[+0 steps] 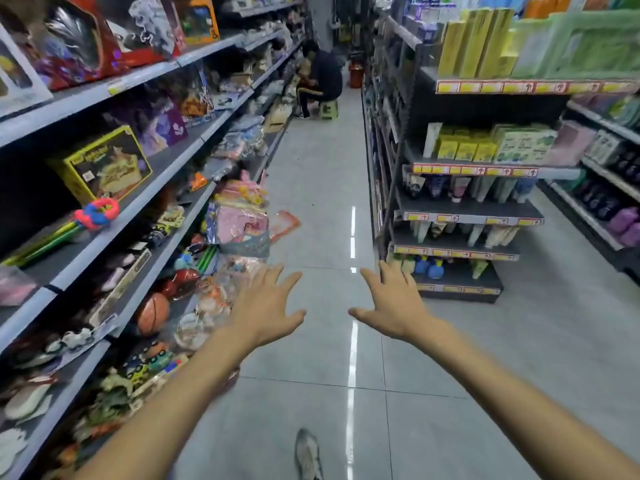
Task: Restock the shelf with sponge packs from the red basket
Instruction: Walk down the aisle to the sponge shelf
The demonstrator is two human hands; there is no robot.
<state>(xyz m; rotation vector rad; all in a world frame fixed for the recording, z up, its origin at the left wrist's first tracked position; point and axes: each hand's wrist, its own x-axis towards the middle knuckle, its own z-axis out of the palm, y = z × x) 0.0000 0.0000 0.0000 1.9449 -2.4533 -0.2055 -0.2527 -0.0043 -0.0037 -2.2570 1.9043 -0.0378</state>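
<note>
My left hand (268, 311) and my right hand (394, 306) are stretched out in front of me over the aisle floor, palms down, fingers spread, holding nothing. No red basket close to me is in view, and I cannot make out sponge packs for certain. Green and yellow flat packs (540, 46) stand on the top shelf of the end unit at the right. A red container (355, 75) stands far down the aisle on the floor; what it is I cannot tell.
Toy shelves (114, 209) line the left side, with bagged goods (242, 220) spilling onto the floor. A dark end shelf unit (464, 209) stands at the right. A person (320, 81) sits on a small stool far down the aisle. My shoe (307, 453) shows at the bottom.
</note>
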